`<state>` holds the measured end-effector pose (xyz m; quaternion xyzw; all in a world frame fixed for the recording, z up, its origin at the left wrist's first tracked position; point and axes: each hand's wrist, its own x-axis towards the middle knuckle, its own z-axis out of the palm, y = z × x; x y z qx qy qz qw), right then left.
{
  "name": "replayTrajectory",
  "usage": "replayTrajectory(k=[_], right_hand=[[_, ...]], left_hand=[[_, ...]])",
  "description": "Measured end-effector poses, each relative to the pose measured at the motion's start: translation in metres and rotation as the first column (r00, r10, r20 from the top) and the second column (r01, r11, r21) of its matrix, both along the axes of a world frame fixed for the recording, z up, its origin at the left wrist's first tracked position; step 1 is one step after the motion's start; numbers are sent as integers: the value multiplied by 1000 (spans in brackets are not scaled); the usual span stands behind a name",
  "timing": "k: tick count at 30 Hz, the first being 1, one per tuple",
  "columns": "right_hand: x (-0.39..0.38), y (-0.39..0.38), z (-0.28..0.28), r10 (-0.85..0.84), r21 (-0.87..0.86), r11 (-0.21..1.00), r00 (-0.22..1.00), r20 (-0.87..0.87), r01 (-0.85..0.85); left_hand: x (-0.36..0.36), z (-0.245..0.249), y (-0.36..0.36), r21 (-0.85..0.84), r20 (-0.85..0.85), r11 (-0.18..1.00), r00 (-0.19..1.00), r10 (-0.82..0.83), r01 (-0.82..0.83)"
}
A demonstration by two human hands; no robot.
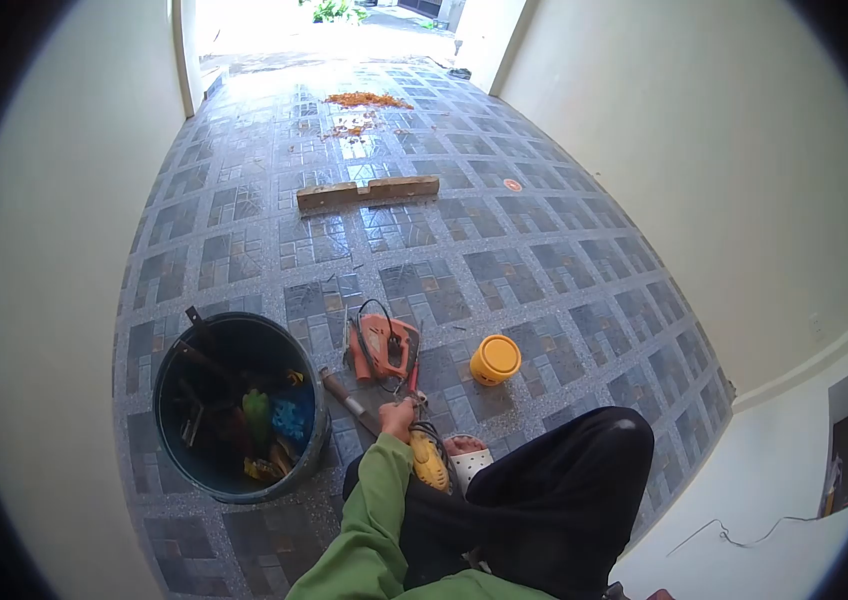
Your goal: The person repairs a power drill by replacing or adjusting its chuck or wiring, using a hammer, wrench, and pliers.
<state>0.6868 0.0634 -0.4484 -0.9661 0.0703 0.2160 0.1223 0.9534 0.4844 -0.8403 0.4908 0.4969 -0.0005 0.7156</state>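
My left hand (397, 420) reaches down to the floor in front of my legs, its fingers curled beside a hammer-like tool (352, 403) and some red-handled pliers (414, 378). What it grips, if anything, is too small to make out. Just beyond it lies an orange-red power tool (385, 346) with a black cord looped over it. A yellow power tool (430, 464) with a dark cord rests near my foot. My right hand does not show.
A dark green bucket (316, 440) with tools inside stands at the left. A yellow-orange tub (496, 360) is on the tiles at the right. Farther off lie a wooden piece (369, 193) and an orange-brown pile (369, 100). Walls rise on both sides.
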Motion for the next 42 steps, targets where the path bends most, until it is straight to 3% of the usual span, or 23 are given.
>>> replayTrajectory(k=[1, 3, 5, 7, 11, 12, 13, 15, 16, 18, 21, 22, 23, 25, 26, 28, 31, 34, 36, 38, 39, 40, 42], right_hand=[[7, 10, 12, -10, 4, 1000, 1000, 6, 10], [8, 19, 28, 247, -17, 969, 953, 178, -248], [4, 14, 31, 222, 73, 969, 960, 169, -237], [-4, 11, 26, 85, 386, 911, 983, 163, -143], [-5, 21, 58, -34, 471, 882, 999, 24, 19], [4, 36, 68, -34, 657, 751, 989, 144, -70], [12, 57, 94, -144, 745, 663, 989, 34, 71], [7, 46, 108, -342, 586, 760, 940, -10, 283], [1, 21, 100, -352, 585, 754, 936, -23, 298], [-16, -31, 77, -305, 749, 600, 946, -109, 280], [5, 19, 96, -312, 657, 669, 933, -178, 348], [9, 21, 105, -119, 703, 682, 979, -166, 203], [18, 22, 116, -143, 702, 673, 972, -188, 235], [16, 18, 139, 309, 863, 468, 950, 42, -190], [8, 14, 146, 277, 865, 474, 960, 29, -163], [-4, 9, 157, -105, 795, 607, 991, 79, 1], [16, -11, 168, -477, 684, 705, 839, 261, 188], [92, -37, 170, -538, 571, 797, 661, 523, 197], [149, -43, 150, -557, 559, 801, 612, 561, 217], [178, -80, 110, -408, 676, 733, 847, 342, 80], [195, -109, 79, -272, 763, 637, 958, 89, 110], [211, -88, 45, -322, 655, 711, 947, -19, 255], [233, -70, -43, -348, 383, 867, 937, 9, 318]], left_hand=[[1, 5, 0, -40, 4, 999, 1000, 8, -8], [-4, 4, -5, -88, -6, 996, 1000, 7, -8], [1, -7, -5, -70, 57, 997, 998, -11, 15], [1, -15, -4, 3, 27, 1000, 999, -27, 26], [2, -16, 0, 10, -20, 1000, 1000, 2, -1], [3, -23, 1, -24, -3, 1000, 1000, 9, -9], [5, -27, 1, -59, 12, 998, 1000, 16, -15], [3, -6, -3, -90, 11, 996, 1000, 14, -13], [3, -1, -4, -65, 16, 998, 1000, 13, -12], [0, 7, -6, -20, 40, 1000, 999, 1, 0], [-2, 5, -6, 24, 47, 999, 998, -34, 32], [1, 4, 0, 28, 30, 999, 998, -47, 46], [6, 2, 9, -27, 57, 1000, 998, -4, 5], [0, -13, -1, -89, 88, 996, 996, -2, 10], [3, -19, 0, -83, 68, 996, 998, -17, 23], [3, -20, -2, -71, 46, 996, 998, -42, 45], [-1, 7, -5, -85, 81, 994, 995, -61, 67], [-9, 11, -6, -23, 99, 994, 990, -103, 106], [-14, 7, -5, 59, 103, 989, 985, -139, 133], [-17, 3, -10, 97, 109, 990, 988, -112, 102], [-17, 2, -14, 140, 131, 985, 984, -123, 105], [-18, 5, -19, 126, 121, 990, 990, -74, 58], [-18, 18, -25, 156, 101, 985, 991, -88, 72]])
